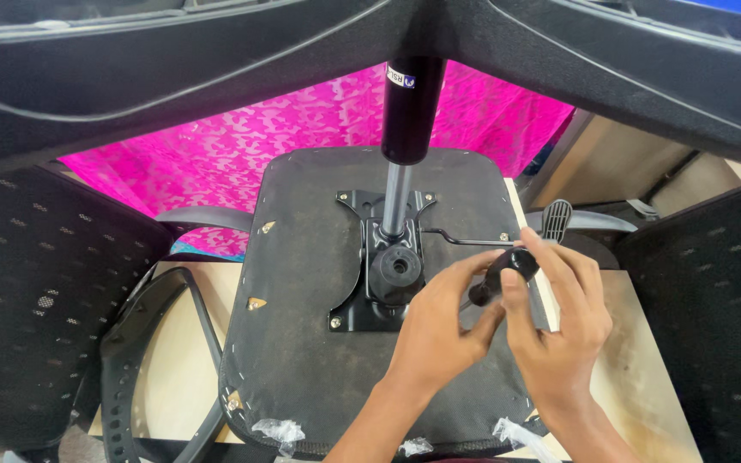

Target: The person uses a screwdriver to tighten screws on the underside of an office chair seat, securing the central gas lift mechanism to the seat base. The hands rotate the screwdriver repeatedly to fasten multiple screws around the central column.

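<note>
An upside-down office chair seat [302, 343] lies on a pale table, its black fabric underside up. A black metal mechanism plate [379, 291] is bolted to its middle, with a gas-lift cylinder [409, 111] rising from it toward the camera. A thin lever rod [465, 242] runs right from the plate. My left hand [439, 330] and my right hand [559, 317] meet over the seat's right side, both gripping a black screwdriver handle [508, 270].
Black chair base legs [173, 77] span the top of the view. Mesh chair panels [36, 300] stand at left and right. A black armrest frame [147, 351] lies left of the seat. Pink patterned cloth [242, 146] lies behind. A paddle lever [557, 220] is at right.
</note>
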